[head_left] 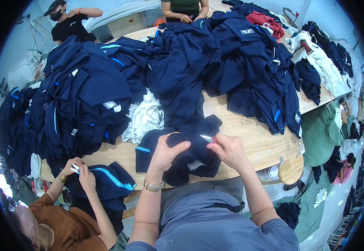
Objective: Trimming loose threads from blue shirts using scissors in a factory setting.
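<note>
A dark navy garment [190,144] with a blue strip and a small pale label lies bunched at the table's near edge. My left hand [167,152] grips its upper left part, thumb in front and the other fingers mostly hidden behind the cloth. In my right hand [231,152] is a pair of thread snips [207,138] with red on the handle. Their silver blades point left, over the cloth's upper right part. Whether the blades touch the fabric or a thread, I cannot tell.
Large heaps of navy garments [182,58] cover the wooden table [257,146]. White cloth strips [145,119] lie left of my work. At my left, a person in a brown shirt [71,226] handles a blue-trimmed garment [111,178]. Two others are across the table.
</note>
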`<state>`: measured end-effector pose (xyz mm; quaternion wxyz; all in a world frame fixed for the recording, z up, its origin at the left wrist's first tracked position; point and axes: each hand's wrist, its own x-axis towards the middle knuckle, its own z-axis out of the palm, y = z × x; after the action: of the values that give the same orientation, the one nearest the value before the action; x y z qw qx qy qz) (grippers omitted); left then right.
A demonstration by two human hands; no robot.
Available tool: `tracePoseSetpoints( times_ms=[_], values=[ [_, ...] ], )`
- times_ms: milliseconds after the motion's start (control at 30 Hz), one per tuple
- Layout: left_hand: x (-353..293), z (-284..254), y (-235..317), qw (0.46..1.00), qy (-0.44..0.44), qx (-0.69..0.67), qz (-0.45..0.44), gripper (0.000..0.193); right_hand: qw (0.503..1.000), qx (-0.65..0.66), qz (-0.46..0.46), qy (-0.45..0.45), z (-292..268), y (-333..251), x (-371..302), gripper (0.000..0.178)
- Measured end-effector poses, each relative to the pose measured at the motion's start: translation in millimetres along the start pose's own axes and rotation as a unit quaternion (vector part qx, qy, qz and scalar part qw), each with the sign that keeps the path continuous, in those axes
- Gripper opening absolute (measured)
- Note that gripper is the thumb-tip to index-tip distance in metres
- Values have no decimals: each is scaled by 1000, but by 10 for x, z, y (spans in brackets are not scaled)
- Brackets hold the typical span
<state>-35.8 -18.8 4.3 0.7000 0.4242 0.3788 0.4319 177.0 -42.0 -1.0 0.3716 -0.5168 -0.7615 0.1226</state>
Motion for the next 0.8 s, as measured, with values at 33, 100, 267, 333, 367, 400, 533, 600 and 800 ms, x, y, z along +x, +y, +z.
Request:
tracePoseSetpoints(
  times_ms=[33,100,267,333,367,400,533,600,800],
  values=[
    [2,-5,-1,1000,-5,5,4,13,999,-41,-28,-3,-2,16,-2,38],
    [2,-3,0,1000,-7,15,7,14,998,-55,-40,-6,-19,5,16,38],
    [-14,19,14,999,-18,29,14,15,992,-90,-86,-15,-62,-29,69,38],
    [-20,26,26,999,-22,32,11,15,990,-104,-93,-35,-73,-23,77,39],
    [-21,26,26,999,-22,33,11,15,990,-103,-93,-35,-76,-24,82,39],
    [-21,26,26,999,-25,38,11,16,989,-104,-98,-34,-80,-27,85,38],
    [-21,32,21,998,-33,46,15,17,990,-96,-96,-46,-95,-43,96,34],
    [-18,39,23,998,-33,58,15,18,990,-88,-102,-45,-99,-36,113,34],
    [-2,105,31,995,-22,101,15,19,967,246,67,19,64,49,20,24]
  ],
)
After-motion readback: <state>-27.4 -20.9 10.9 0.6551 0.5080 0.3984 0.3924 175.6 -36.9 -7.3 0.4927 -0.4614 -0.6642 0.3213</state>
